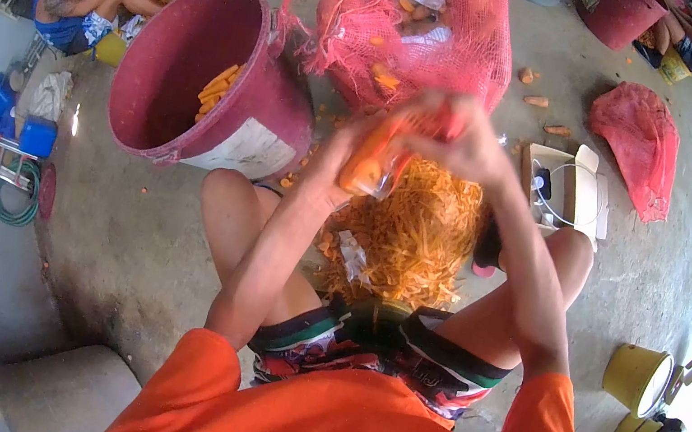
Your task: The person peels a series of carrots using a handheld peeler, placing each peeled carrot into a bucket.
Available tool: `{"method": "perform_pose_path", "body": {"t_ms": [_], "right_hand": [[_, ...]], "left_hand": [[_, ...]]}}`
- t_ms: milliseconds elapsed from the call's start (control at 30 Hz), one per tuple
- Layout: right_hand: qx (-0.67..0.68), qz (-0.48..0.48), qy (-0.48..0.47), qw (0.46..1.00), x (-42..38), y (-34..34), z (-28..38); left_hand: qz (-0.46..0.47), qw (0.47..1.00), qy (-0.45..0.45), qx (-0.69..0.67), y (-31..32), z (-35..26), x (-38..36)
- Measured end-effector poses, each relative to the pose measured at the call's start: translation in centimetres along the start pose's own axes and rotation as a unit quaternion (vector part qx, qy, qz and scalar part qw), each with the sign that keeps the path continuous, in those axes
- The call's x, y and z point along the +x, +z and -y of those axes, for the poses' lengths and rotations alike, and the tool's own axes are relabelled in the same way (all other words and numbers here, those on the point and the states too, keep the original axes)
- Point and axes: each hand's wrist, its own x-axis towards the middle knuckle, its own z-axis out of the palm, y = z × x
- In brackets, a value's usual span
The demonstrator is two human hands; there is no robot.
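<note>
My left hand (338, 164) is closed around an orange carrot (364, 171), held tilted above a heap of peels. My right hand (471, 150), smeared by motion, is curled around a small red-handled tool (450, 122) at the carrot's upper end. The tool is too blurred to name. Under both hands, between my knees, lies the pile of carrot peels (420, 238), with a torn whitish scrap (352, 256) on it. Just beyond my hands stands an open red mesh sack (348, 38) with carrots inside.
A large dark-pink tub (278, 104) at left holds peeled carrots (218, 91). At right are an open carton (592, 198) with a white cable, a crumpled red sack (638, 141) and loose carrots (536, 101). Other people (79, 7) sit farther off. Yellow buckets (634, 379) stand at right.
</note>
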Motion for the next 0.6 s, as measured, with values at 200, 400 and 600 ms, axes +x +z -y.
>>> {"method": "perform_pose_path", "body": {"t_ms": [200,400,600], "right_hand": [[0.005,-0.129,0.125,0.984,0.2,-2.2,-2.9],[-0.009,-0.017,-0.052,0.998,0.4,1.0,-0.2],[0.022,-0.038,0.02,0.999,1.0,0.6,-2.9]], "left_hand": [[0.016,0.998,-0.042,-0.032,-2.7,0.1,-0.1],[-0.026,0.999,-0.015,-0.044,0.1,-0.6,-0.4],[0.051,0.997,0.031,-0.05,-2.0,-1.3,1.7]]}}
